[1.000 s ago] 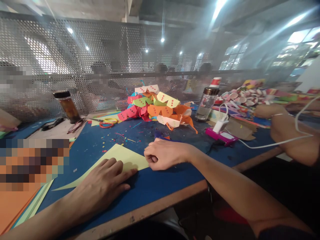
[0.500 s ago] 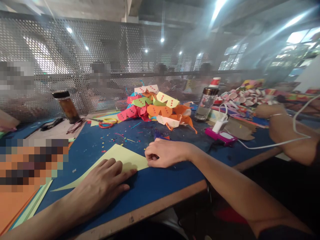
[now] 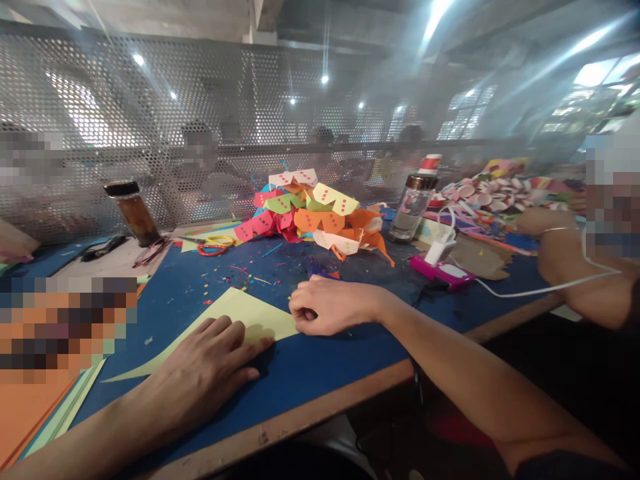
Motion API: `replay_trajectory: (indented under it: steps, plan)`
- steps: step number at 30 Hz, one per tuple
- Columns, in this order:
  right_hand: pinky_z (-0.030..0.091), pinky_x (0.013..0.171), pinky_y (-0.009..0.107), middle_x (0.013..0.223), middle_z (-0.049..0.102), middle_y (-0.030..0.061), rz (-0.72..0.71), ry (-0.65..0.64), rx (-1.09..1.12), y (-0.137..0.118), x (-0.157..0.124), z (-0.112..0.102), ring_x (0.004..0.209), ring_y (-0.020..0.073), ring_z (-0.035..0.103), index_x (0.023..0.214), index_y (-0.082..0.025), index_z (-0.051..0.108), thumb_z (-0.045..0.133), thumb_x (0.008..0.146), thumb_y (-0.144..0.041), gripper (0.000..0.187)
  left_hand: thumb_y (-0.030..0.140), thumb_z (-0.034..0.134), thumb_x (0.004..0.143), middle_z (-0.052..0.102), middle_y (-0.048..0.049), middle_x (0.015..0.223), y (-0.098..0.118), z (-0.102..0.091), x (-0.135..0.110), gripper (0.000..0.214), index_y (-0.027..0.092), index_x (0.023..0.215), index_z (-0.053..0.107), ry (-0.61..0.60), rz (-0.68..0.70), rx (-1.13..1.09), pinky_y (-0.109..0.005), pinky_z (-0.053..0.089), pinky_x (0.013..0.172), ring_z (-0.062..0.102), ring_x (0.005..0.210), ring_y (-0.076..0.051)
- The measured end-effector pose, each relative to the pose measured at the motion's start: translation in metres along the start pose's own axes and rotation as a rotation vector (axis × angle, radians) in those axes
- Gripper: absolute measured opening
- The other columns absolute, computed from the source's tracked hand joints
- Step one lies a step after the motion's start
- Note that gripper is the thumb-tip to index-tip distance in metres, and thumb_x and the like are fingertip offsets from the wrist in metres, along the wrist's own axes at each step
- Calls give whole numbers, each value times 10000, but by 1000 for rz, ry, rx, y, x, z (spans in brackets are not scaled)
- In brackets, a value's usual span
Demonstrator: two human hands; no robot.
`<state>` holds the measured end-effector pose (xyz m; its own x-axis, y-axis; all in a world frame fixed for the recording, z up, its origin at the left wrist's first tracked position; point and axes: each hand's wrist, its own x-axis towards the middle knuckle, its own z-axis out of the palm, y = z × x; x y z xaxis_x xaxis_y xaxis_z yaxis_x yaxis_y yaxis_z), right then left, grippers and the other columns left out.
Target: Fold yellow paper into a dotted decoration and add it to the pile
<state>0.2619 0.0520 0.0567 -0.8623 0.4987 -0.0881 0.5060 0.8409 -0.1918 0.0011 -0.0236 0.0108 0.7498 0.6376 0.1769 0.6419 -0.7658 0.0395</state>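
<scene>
A pale yellow sheet of paper (image 3: 240,309), apparently folded into a triangle, lies on the blue tabletop in front of me. My left hand (image 3: 210,357) rests palm-down across its lower edge, fingers stretched toward the right and thumb apart. At the sheet's right corner, my right hand (image 3: 333,307) is closed, with thumb and curled fingers pinching or pressing the paper tip. Beyond the hands is a pile of folded colored-paper shapes (image 3: 320,217) with red dots. Scissors (image 3: 215,247) with red and yellow handles lie behind the sheet.
Stacked colored paper (image 3: 60,407) lies at left. A dark-liquid bottle (image 3: 135,213) stands back left, a clear bottle (image 3: 411,210) right of the pile. A purple power strip (image 3: 443,272) holds a white charger. Paper scraps dot the table. Another person's arm (image 3: 583,267) reaches in at right.
My hands and the yellow paper have stayed in place. At the far right, part of another person has come into view.
</scene>
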Motion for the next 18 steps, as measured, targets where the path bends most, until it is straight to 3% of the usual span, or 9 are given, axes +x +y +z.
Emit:
replay_trajectory:
  steps: [18]
  plan:
    - [352, 809, 364, 793, 562, 14, 31, -28, 9, 2, -3, -1, 817, 195, 485, 678, -212, 460, 561, 833, -257, 190, 420, 395, 1023, 566, -37, 911, 0, 2, 0, 377, 324, 1374, 495, 10, 5, 22, -379, 426, 743, 521, 812, -221]
